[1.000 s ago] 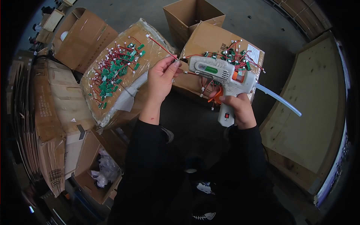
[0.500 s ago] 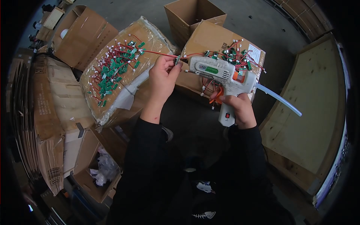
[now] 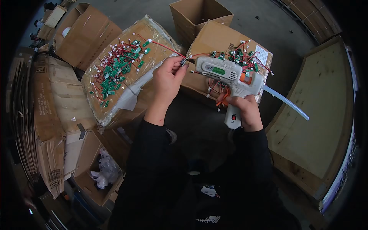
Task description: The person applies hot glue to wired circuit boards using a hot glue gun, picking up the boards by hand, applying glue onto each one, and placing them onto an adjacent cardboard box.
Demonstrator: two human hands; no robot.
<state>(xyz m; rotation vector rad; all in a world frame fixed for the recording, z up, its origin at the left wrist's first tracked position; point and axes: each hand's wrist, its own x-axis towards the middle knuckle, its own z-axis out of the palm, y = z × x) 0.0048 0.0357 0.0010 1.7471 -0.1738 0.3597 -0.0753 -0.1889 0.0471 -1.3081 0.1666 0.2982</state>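
My left hand (image 3: 168, 79) pinches a small connector piece with a red wire (image 3: 165, 46) that runs up and left to a white plug. Its fingertips are at the nozzle of a white glue gun (image 3: 219, 70); whether they touch cannot be made out. My right hand (image 3: 247, 111) is wrapped round the gun's handle, with fingers at the orange trigger. A translucent glue stick (image 3: 286, 102) sticks out of the gun's back. Green circuit boards with red wires (image 3: 117, 69) lie heaped on the left wrapped carton (image 3: 143, 32). More wired boards (image 3: 243, 57) lie on the right carton (image 3: 209, 36), partly behind the gun.
An open empty carton (image 3: 199, 17) stands behind the right carton, and another open box (image 3: 86, 36) at upper left. Lower left, a box holds clear plastic bags (image 3: 105, 170). Flattened cardboard (image 3: 50, 115) lines the left. A wooden panel (image 3: 312, 115) is at right.
The held piece has shifted slightly in my left fingers, and its red wire has swung twice, now slanting up and left. Both hands and the glue gun stay nearly in place.
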